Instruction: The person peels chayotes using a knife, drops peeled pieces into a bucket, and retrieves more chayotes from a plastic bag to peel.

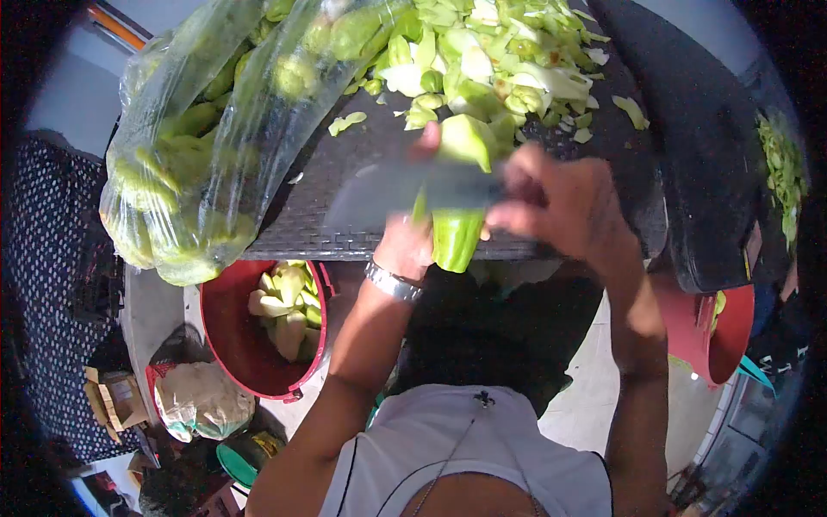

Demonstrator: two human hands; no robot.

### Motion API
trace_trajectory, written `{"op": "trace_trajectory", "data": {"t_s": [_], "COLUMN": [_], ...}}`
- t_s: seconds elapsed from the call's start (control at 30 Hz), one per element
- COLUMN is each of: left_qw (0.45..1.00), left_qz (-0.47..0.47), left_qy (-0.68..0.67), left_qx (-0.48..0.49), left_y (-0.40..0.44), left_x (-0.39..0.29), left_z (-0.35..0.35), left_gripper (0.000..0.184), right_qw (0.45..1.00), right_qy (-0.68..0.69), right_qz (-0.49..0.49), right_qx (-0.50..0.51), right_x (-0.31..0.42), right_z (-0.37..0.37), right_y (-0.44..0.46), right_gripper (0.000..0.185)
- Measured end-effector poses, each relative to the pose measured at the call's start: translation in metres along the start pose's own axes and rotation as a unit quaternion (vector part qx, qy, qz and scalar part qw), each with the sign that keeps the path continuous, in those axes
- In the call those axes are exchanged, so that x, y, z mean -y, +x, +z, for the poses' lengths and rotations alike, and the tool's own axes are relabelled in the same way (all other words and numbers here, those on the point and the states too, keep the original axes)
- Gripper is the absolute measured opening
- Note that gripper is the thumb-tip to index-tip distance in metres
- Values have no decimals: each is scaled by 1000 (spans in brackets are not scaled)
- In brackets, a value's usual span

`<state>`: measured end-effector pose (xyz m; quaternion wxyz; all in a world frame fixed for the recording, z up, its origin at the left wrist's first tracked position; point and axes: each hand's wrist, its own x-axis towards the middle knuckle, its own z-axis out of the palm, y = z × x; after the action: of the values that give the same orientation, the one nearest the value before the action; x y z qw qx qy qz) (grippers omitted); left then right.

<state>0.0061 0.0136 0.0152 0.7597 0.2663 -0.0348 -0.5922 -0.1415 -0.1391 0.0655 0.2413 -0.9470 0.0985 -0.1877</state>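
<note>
My left hand [407,244] grips the green vegetable [457,239] at the dark table's [338,153] near edge. My right hand [564,196] is closed around the knife [392,195], its blurred blade crossing the vegetable.

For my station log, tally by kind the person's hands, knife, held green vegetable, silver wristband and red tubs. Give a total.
Hands (left hand, right hand): 2
Knife, blurred: 1
Held green vegetable: 1
Silver wristband: 1
Red tubs (left-side tub, right-side tub): 2
Total: 7
</note>
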Motion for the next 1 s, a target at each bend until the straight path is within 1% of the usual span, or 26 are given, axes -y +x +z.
{"op": "trace_trajectory", "data": {"t_s": [0.03,0.07,0.1,0.17,0.27,0.37,0.4,0.43,0.47,0.5,0.57,0.6,0.7,0.8,0.9,0.93,0.97,1.0], "left_qw": [999,998,995,996,997,999,994,985,991,994,993,993,992,993,1000,999,999,999], "left_qz": [-3,-7,1,0,20,36,50,85,65,43,39,40,19,58,19,6,11,16], "left_qy": [33,53,86,77,59,-23,-96,-149,-105,-61,-69,-74,-70,-101,-5,29,37,45], "left_qx": [13,26,49,51,40,-4,10,7,42,78,82,86,100,-33,7,22,7,-9], "left_y": [-2,2,0,-2,5,10,15,10,12,14,11,10,11,10,-2,-2,-1,1], "left_x": [0,-2,-6,-6,-5,1,3,9,6,1,3,2,0,4,-4,-7,-8,-8], "left_z": [-2,1,4,5,7,-3,-2,4,0,1,9,13,8,22,11,10,10,12], "left_gripper": [69,71,72,73,73,70,67,58,53,48,46,45,45,49,57,60,60,61], "right_qw": [1000,996,994,986,981,985,992,997,1000,1000,1000,999,998,998,990,988,984,984], "right_qy": [-4,-51,-42,-24,37,71,51,30,11,1,-20,-31,-28,-49,-80,-112,-143,-139], "right_qz": [12,61,93,156,190,158,111,64,18,5,-22,-23,-38,-49,100,76,51,70], "right_qx": [-22,-34,-46,-62,-25,-22,-11,-1,11,9,3,10,50,-11,-61,-79,-95,-86], "right_x": [-10,-18,-25,-35,-9,8,13,19,22,22,20,22,16,-6,-37,-59,-85,-86], "right_z": [-2,-9,-13,-16,-12,8,12,17,21,24,28,24,21,17,10,8,8,5], "right_y": [4,7,6,6,-1,-16,-19,-23,-25,-23,-20,-19,-15,-9,1,2,1,4], "right_gripper": [52,52,51,51,51,53,48,45,43,45,49,51,50,48,46,44,42,39]}}
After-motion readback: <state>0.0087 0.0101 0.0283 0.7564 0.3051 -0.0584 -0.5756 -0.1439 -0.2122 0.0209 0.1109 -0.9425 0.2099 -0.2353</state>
